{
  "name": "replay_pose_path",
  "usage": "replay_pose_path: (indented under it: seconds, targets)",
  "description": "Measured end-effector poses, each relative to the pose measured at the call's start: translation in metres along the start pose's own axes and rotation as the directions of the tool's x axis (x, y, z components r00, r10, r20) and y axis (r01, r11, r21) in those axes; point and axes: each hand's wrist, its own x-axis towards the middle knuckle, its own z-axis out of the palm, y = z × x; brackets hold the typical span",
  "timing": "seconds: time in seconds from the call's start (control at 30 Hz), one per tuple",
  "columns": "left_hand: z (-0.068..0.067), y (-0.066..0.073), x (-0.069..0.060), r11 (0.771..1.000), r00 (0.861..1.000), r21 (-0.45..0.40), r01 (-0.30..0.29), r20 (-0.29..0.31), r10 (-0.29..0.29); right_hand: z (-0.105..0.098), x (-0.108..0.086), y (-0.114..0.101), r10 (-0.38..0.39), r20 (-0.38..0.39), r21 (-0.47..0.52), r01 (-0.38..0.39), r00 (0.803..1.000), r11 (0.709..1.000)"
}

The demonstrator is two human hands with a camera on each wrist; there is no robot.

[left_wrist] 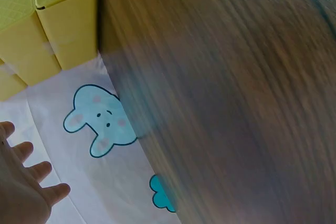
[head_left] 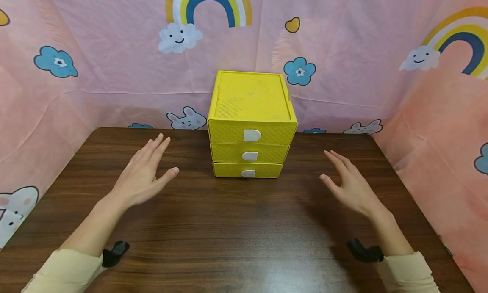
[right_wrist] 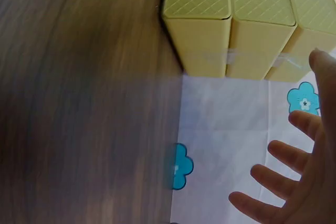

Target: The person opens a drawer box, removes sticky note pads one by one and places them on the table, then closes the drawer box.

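A yellow box of three stacked drawers (head_left: 251, 98) stands upright near the back of the table, its drawers all closed. Each drawer front carries a white rounded handle, the top one (head_left: 252, 135) being the largest in the head view. To the left of the box, my left hand (head_left: 142, 174) is held above the table with fingers straight and thumb apart. On the other side, my right hand (head_left: 352, 187) hovers likewise, fingers extended. Neither hand touches the box or holds anything. Both wrist views show the lower drawers' sides (left_wrist: 71, 30) beyond the spread fingers (right_wrist: 275, 182).
The dark brown wooden table (head_left: 228, 233) spreads in front of the box. Pink cloth (head_left: 133, 64) printed with rainbows, clouds and rabbits hangs behind and at both sides. Black wrist-worn pieces (head_left: 115, 253) sit by the light sleeves (head_left: 62, 269).
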Motion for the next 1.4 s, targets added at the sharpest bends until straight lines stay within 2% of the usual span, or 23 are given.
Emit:
replay_pose_path:
  seconds: [0.2, 0.33, 0.47, 0.8, 1.17, 1.4]
  targets:
    - [0.002, 0.009, 0.008, 0.998, 1.000, -0.069, -0.010, -0.016, 0.009, 0.004, 0.007, -0.008, -0.094, -0.085, 0.028, 0.097, 0.992, 0.995]
    - [0.005, 0.015, 0.014, 0.993, 0.999, -0.114, -0.008, -0.034, 0.005, 0.008, 0.010, -0.015, -0.160, -0.146, 0.029, 0.166, 0.976, 0.986]
    - [0.006, 0.022, 0.021, 0.985, 0.998, -0.174, -0.005, -0.055, -0.004, 0.011, 0.013, -0.022, -0.185, -0.208, 0.039, 0.197, 0.960, 0.980]
    - [0.005, 0.033, 0.042, 0.940, 0.998, -0.340, -0.004, -0.057, -0.017, 0.017, 0.022, -0.044, -0.172, -0.361, 0.090, 0.218, 0.917, 0.972]
    - [-0.010, 0.050, 0.065, 0.896, 0.995, -0.445, -0.006, -0.093, -0.039, 0.023, 0.028, -0.065, -0.140, -0.398, 0.192, 0.232, 0.906, 0.954]
    - [-0.026, 0.060, 0.078, 0.858, 0.991, -0.509, 0.071, -0.061, -0.118, 0.025, 0.034, -0.078, -0.128, -0.428, 0.224, 0.242, 0.895, 0.944]
